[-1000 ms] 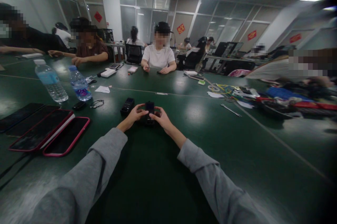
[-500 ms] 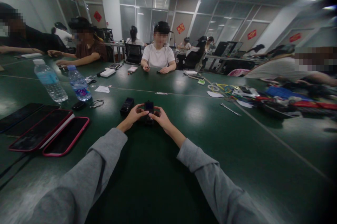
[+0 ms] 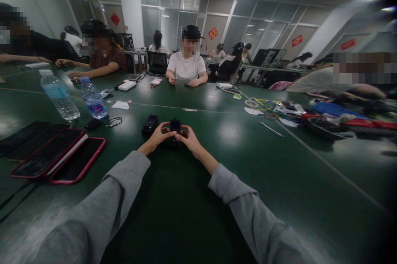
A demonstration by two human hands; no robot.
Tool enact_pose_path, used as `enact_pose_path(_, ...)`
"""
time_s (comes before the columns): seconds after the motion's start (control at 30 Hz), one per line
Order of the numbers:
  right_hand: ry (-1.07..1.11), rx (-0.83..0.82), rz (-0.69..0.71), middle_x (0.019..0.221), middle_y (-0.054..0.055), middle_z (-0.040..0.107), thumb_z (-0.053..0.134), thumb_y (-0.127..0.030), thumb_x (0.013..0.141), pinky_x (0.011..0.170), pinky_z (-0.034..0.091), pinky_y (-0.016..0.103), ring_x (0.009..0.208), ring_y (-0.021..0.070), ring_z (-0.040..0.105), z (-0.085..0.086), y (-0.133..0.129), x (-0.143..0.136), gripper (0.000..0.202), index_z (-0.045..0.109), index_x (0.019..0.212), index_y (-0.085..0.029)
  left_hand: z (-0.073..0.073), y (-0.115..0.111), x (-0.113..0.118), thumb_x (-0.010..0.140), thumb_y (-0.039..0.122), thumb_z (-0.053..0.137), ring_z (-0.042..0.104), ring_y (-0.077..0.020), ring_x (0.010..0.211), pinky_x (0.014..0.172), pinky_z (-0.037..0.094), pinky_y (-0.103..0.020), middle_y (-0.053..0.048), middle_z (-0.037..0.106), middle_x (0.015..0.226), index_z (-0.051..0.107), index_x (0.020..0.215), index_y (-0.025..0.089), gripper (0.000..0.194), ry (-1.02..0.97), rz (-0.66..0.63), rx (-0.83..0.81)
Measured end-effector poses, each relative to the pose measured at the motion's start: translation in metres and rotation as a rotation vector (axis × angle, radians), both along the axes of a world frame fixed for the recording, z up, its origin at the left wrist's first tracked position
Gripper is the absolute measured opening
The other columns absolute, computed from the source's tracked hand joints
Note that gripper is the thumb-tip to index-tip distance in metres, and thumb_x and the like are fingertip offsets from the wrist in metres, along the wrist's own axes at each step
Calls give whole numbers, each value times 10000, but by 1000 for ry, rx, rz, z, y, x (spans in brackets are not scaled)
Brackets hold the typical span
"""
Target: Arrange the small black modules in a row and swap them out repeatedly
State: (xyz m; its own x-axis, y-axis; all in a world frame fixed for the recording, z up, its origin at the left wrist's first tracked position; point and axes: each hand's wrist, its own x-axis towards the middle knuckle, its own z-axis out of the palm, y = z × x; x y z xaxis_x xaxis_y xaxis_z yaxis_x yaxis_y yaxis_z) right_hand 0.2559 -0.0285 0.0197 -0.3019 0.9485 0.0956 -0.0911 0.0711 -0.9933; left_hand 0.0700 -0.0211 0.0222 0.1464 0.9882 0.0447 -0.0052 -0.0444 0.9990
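I have the left hand (image 3: 157, 135) and right hand (image 3: 190, 140) grasping a small black device (image 3: 175, 126) from either side, fingers (image 3: 167, 134) curled about its edges, thumbs close together at the near face. Device is mid-view, on or just above the green surface (image 3: 186, 198), I cannot tell which; a second black device (image 3: 150, 124) sits just beside the left hand, two water bottles (image 3: 94, 99) farther left

"What carries everything?"
"A green table (image 3: 186, 206). Phones (image 3: 79, 160) lie near left; a white-capped bottle (image 3: 60, 96) and a blue-capped bottle (image 3: 94, 99) stand farther."
"And right?"
"A slim metal tool (image 3: 271, 129), then tangled cables (image 3: 269, 106) farther off."
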Motion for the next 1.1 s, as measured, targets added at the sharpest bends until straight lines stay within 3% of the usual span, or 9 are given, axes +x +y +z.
enact_pose_path(0.43, -43, -8, -11, 994, 26, 622, 791, -433, 702, 889, 496, 389, 968, 197, 605, 1, -3, -3, 684, 411, 1234, -235, -1, -1, -1, 644, 446, 827, 625, -192, 911, 709, 481, -287, -66, 618, 1047, 491, 1286, 201, 765, -20, 1, -20)
enact_pose_path(0.7, -20, -40, -6, 976, 6, 628, 804, -426, 690, 938, 491, 401, 999, 201, 615, 8, -6, 0, 668, 422, 1208, -246, 0, 4, -6, 660, 449, 812, 478, -45, 549, 471, 307, -187, 5, 593, 888, 515, 1290, 236, 728, -58, -76, -72)
enact_pose_path(0.87, -6, -47, -7, 953, 1, 635, 809, -411, 692, 938, 495, 401, 964, 196, 628, 9, -7, 0, 652, 424, 1193, -247, -1, 5, -8, 646, 405, 829, 390, -5, 482, 417, 199, -182, 18, 573, 862, 528, 1286, 221, 731, -95, -95, -73)
enact_pose_path(1.1, -19, -55, 9, 987, 17, 631, 805, -439, 687, 935, 483, 411, 979, 204, 617, 8, -7, 1, 679, 426, 1217, -249, 2, 4, -9, 628, 396, 838, 366, 0, 468, 412, 173, -187, 25, 573, 842, 528, 1287, 213, 751, -106, -104, -83)
